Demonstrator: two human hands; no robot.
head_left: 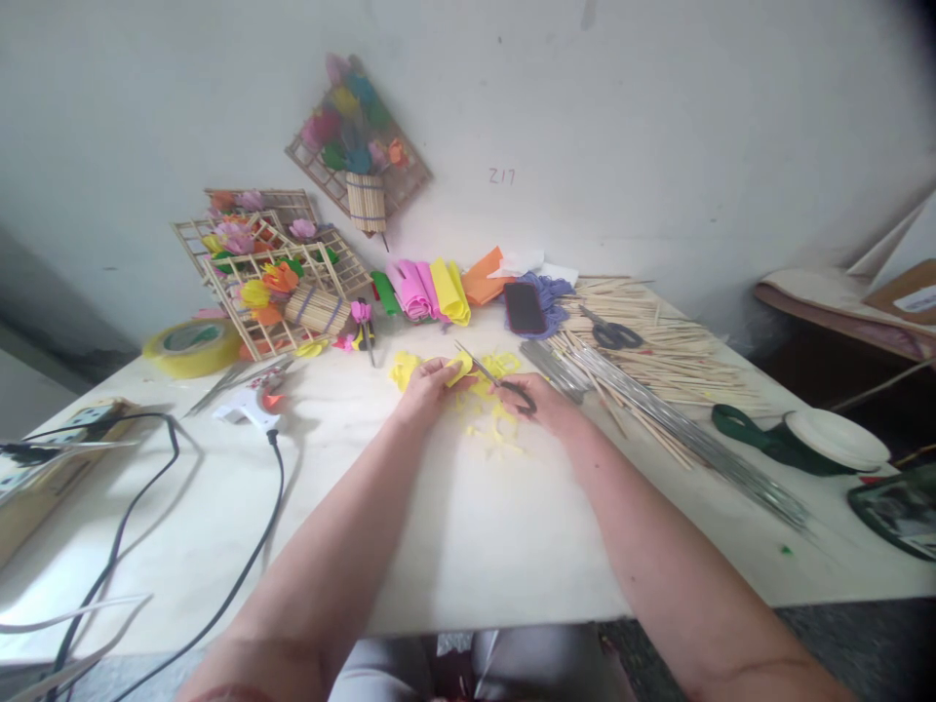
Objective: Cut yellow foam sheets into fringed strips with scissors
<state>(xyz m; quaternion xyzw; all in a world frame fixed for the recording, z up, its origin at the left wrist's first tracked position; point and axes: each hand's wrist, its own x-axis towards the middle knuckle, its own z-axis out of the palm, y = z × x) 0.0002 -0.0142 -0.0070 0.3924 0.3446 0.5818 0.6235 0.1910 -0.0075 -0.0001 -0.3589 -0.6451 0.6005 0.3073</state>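
Observation:
My left hand (431, 383) pinches a small piece of yellow crepe paper (460, 368) over the middle of the table. Dark-handled scissors (517, 392) are in my right hand (537, 398), fingers wrapped round the handles. The blades point up and left, close beside the yellow paper; whether they touch it I cannot tell. Yellow paper scraps (500, 426) are scattered on the table under and between my hands. More crumpled yellow paper (404, 369) lies just left of my left hand.
Behind my hands stand rolled pink crepe paper (410, 290), a yellow roll (449, 292) and a phone (525, 308). Wooden sticks (680, 356), wires (687, 439) and second scissors (612, 331) lie right. Left are a glue gun (250, 405), cords, tape (191, 348) and stick-lattice flower frames (274, 297).

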